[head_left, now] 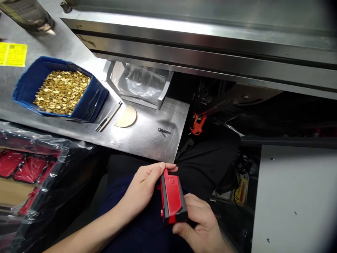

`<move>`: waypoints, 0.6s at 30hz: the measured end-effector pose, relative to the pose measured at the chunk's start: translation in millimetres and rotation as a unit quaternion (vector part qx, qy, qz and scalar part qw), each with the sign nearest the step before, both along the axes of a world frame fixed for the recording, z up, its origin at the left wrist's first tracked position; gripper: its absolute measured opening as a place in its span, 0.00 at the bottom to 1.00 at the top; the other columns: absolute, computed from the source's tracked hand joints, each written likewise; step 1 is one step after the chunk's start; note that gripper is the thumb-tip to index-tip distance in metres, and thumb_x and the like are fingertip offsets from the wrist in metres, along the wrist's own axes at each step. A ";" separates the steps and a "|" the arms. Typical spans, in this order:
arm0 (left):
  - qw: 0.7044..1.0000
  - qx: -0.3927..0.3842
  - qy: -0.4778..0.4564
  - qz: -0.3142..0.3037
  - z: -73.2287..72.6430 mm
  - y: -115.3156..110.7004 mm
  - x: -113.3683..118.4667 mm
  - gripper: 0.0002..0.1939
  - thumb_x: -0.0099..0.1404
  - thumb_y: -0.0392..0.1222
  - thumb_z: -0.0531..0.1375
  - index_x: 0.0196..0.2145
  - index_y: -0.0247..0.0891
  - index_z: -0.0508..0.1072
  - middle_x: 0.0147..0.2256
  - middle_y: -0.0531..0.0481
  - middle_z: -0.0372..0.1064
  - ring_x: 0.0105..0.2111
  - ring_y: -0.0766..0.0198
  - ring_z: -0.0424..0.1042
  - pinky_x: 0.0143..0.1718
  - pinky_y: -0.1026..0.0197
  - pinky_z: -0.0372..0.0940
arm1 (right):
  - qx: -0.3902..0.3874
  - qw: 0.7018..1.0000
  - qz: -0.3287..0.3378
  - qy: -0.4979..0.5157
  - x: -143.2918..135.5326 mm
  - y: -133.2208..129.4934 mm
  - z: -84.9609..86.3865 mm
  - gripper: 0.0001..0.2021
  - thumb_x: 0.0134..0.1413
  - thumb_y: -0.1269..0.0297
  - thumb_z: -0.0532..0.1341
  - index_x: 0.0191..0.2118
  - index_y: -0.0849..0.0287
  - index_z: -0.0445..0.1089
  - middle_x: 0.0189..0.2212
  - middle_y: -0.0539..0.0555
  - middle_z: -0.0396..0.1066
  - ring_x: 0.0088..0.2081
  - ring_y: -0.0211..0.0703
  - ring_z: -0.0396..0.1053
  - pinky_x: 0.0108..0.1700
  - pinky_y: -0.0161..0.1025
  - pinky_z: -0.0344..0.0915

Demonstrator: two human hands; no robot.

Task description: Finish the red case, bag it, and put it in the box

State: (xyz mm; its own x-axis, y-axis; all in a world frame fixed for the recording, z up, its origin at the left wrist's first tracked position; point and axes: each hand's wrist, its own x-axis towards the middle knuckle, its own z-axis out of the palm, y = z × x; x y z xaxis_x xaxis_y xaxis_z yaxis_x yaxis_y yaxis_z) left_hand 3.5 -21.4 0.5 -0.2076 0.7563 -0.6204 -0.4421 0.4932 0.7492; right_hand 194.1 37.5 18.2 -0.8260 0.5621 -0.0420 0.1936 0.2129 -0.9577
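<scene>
Over my lap I hold a red and black plastic housing [173, 196], with two small gold-coloured pieces near its upper end. My left hand [149, 182] pinches its narrow upper end between thumb and fingers. Around the lower right end wraps my right hand [201, 221], thumb at the bottom corner. On the metal bench in front lie a nail clipper [164, 132], a pale half-round disc [126, 117] and a slim utility knife [108, 116]. The underside of the housing is mostly hidden.
A blue bin [89, 98] of small brass pieces and a grey tray [160, 93] with clear plastic stand on the bench. At left, a plastic-lined crate [61, 168] holds red parts. An orange tool [198, 123] hangs beyond the bench edge, under the metal machine frame [197, 49].
</scene>
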 end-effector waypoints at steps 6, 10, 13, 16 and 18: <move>0.999 0.015 0.046 -0.009 -9.0 -2.3 3.2 0.18 0.74 0.54 0.60 0.49 0.43 0.84 0.51 0.46 0.81 0.55 0.46 0.76 0.60 0.48 0.67 | -0.048 0.998 -0.009 -0.030 -0.7 0.0 5.3 0.19 0.67 0.46 0.62 0.36 0.56 0.80 0.27 0.52 0.78 0.28 0.41 0.74 0.33 0.36 0.66; 0.995 0.070 0.057 -0.049 -3.0 -6.1 -1.5 0.17 0.75 0.54 0.59 0.49 0.46 0.84 0.62 0.46 0.72 0.62 0.44 0.68 0.67 0.43 0.58 | -0.126 0.988 -0.046 -0.079 -3.1 4.3 9.9 0.17 0.65 0.48 0.63 0.36 0.56 0.80 0.30 0.54 0.79 0.32 0.45 0.75 0.36 0.37 0.69; 0.987 0.125 0.007 -0.096 0.9 -10.0 -4.8 0.18 0.73 0.55 0.61 0.54 0.48 0.81 0.67 0.45 0.65 0.66 0.41 0.62 0.68 0.40 0.56 | -0.162 0.980 -0.066 -0.093 -4.8 6.9 11.7 0.12 0.64 0.53 0.65 0.39 0.54 0.80 0.34 0.53 0.80 0.37 0.47 0.77 0.40 0.37 0.71; 0.982 0.148 -0.019 -0.115 1.7 -11.2 -3.9 0.17 0.69 0.51 0.66 0.54 0.50 0.81 0.68 0.46 0.62 0.67 0.40 0.60 0.68 0.39 0.55 | -0.178 0.977 -0.073 -0.093 -5.5 6.6 12.2 0.08 0.63 0.57 0.65 0.41 0.53 0.80 0.34 0.52 0.79 0.41 0.48 0.78 0.44 0.37 0.71; 0.983 0.148 -0.011 -0.110 0.9 -9.4 -0.9 0.13 0.70 0.49 0.66 0.50 0.50 0.83 0.64 0.46 0.69 0.66 0.41 0.61 0.68 0.39 0.53 | -0.177 0.976 -0.078 -0.098 -5.6 4.7 11.4 0.08 0.63 0.58 0.65 0.40 0.54 0.80 0.34 0.52 0.79 0.40 0.47 0.78 0.43 0.37 0.71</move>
State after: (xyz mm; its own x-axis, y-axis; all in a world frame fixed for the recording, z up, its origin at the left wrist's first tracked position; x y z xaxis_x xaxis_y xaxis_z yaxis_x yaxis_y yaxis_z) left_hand 2.5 -30.8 1.4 -0.0081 0.9294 -0.3690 -0.3674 0.3404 0.8655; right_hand 188.5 42.2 29.6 -0.6882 0.6018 -0.4053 0.3845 -0.1712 -0.9071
